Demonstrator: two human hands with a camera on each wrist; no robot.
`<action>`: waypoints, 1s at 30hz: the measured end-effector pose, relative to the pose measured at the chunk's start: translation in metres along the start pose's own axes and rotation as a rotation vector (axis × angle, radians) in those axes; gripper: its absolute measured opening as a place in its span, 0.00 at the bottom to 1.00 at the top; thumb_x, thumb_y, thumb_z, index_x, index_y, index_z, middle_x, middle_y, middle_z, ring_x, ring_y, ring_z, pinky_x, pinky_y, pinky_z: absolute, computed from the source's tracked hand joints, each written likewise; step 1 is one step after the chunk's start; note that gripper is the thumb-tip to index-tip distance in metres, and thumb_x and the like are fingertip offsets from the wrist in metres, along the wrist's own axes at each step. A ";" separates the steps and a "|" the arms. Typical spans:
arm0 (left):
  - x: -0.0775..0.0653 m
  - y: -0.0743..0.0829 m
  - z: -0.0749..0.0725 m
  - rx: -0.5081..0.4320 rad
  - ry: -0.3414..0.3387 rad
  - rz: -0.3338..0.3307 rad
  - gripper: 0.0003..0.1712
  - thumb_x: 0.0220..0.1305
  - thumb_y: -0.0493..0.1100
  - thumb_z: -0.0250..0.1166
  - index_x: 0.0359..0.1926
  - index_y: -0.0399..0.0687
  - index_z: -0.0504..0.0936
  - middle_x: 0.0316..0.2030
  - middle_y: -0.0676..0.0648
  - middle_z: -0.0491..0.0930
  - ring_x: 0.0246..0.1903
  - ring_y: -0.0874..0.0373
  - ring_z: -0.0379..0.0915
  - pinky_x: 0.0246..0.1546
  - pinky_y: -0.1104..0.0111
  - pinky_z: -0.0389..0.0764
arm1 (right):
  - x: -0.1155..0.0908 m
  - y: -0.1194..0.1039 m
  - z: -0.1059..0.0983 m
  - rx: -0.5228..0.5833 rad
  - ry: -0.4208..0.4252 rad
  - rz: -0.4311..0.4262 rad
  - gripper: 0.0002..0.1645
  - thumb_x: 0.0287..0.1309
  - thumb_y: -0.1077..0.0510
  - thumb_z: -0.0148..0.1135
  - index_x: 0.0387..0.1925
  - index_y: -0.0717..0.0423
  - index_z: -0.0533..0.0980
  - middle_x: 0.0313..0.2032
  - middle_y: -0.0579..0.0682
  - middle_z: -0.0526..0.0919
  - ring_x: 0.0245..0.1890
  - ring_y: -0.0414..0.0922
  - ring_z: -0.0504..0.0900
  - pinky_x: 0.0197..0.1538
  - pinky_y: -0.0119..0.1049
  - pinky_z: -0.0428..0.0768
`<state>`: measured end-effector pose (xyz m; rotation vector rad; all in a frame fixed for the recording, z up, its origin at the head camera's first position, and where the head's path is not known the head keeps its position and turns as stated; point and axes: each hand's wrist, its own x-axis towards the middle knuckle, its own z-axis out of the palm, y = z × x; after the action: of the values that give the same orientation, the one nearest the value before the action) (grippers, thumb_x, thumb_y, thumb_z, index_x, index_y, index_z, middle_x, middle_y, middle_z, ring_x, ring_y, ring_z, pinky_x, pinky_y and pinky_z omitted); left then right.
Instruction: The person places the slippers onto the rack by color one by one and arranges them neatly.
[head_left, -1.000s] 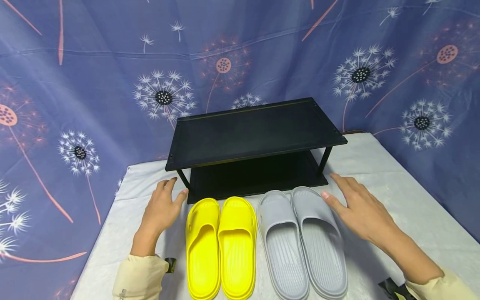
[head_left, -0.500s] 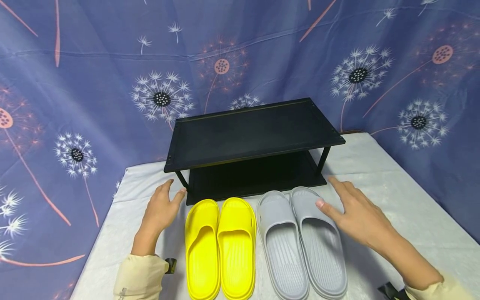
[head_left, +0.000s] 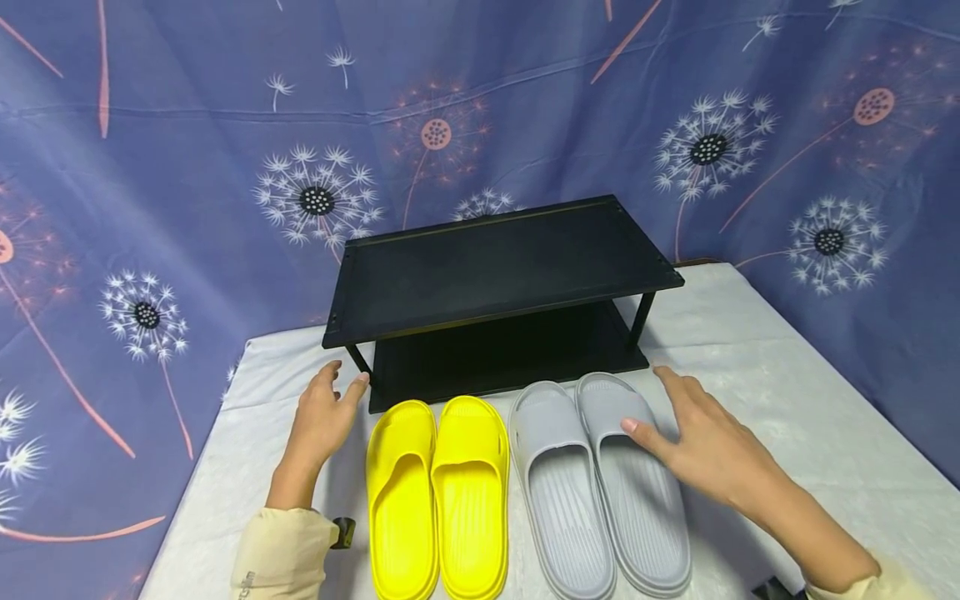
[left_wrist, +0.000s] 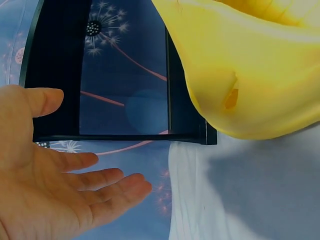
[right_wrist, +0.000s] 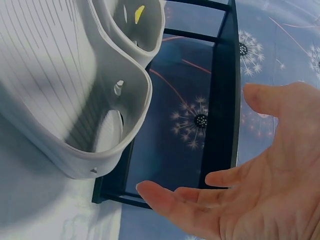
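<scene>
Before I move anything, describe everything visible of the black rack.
The black rack is a low two-tier stand: a flat rectangular upper shelf, a lower shelf, and slim end posts. It looks smooth; wood or metal, I can't tell. It stands upright on the white cloth, slightly askew in the head view, before a dandelion-print curtain. The yellow slippers and grey slippers lie just in front; contact is unclear. Neither the left hand nor the right hand grips it.

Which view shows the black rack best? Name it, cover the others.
The head view: the black rack shows both tiers, its top unobstructed. The left wrist view shows its left end, partly behind a yellow slipper; the right wrist view shows its right end, partly behind gray slippers.
</scene>
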<state>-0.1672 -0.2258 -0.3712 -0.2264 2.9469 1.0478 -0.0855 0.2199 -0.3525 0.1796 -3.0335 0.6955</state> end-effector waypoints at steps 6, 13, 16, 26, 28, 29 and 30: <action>0.003 -0.001 0.002 -0.024 -0.011 -0.020 0.47 0.68 0.69 0.46 0.73 0.40 0.51 0.68 0.33 0.58 0.61 0.34 0.63 0.60 0.44 0.67 | -0.004 -0.001 0.003 -0.013 -0.003 0.012 0.57 0.59 0.25 0.49 0.71 0.63 0.49 0.62 0.70 0.62 0.58 0.68 0.68 0.47 0.69 0.69; 0.007 -0.002 0.002 -0.066 -0.006 -0.052 0.47 0.67 0.69 0.46 0.73 0.40 0.51 0.67 0.33 0.60 0.62 0.36 0.63 0.61 0.45 0.66 | -0.007 -0.002 0.006 -0.026 -0.021 0.043 0.60 0.56 0.22 0.47 0.70 0.64 0.51 0.63 0.71 0.62 0.58 0.69 0.68 0.45 0.69 0.70; 0.009 -0.003 0.001 -0.083 -0.009 -0.066 0.46 0.68 0.68 0.47 0.72 0.40 0.52 0.66 0.33 0.62 0.64 0.36 0.60 0.62 0.46 0.64 | -0.009 -0.002 0.008 -0.024 -0.024 0.049 0.61 0.55 0.21 0.47 0.70 0.64 0.52 0.62 0.70 0.63 0.57 0.68 0.69 0.44 0.68 0.71; 0.014 -0.009 0.001 -0.215 -0.021 -0.114 0.42 0.69 0.63 0.50 0.72 0.41 0.52 0.63 0.34 0.66 0.52 0.38 0.74 0.51 0.55 0.78 | -0.013 -0.001 0.014 -0.025 -0.032 0.061 0.60 0.55 0.21 0.47 0.70 0.62 0.52 0.60 0.68 0.65 0.55 0.67 0.71 0.41 0.66 0.73; 0.016 -0.010 0.001 -0.274 -0.024 -0.114 0.41 0.69 0.60 0.51 0.72 0.41 0.52 0.62 0.34 0.66 0.52 0.38 0.74 0.49 0.58 0.80 | -0.014 -0.001 0.015 -0.025 -0.035 0.062 0.60 0.55 0.21 0.47 0.70 0.63 0.52 0.61 0.69 0.64 0.56 0.68 0.71 0.41 0.67 0.72; 0.017 -0.011 0.000 -0.303 -0.027 -0.115 0.40 0.70 0.58 0.52 0.72 0.41 0.52 0.62 0.34 0.66 0.53 0.38 0.73 0.49 0.58 0.81 | -0.014 -0.001 0.015 -0.025 -0.035 0.061 0.59 0.55 0.22 0.48 0.70 0.63 0.52 0.61 0.69 0.65 0.56 0.68 0.71 0.41 0.67 0.72; 0.019 -0.011 0.000 -0.326 -0.032 -0.119 0.40 0.70 0.57 0.52 0.72 0.41 0.52 0.62 0.34 0.66 0.55 0.38 0.72 0.49 0.59 0.81 | -0.014 -0.001 0.016 -0.026 -0.037 0.061 0.59 0.56 0.22 0.48 0.70 0.63 0.52 0.61 0.70 0.64 0.56 0.68 0.70 0.42 0.68 0.72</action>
<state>-0.1841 -0.2368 -0.3791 -0.3759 2.6799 1.4914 -0.0710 0.2135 -0.3673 0.1005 -3.0935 0.6642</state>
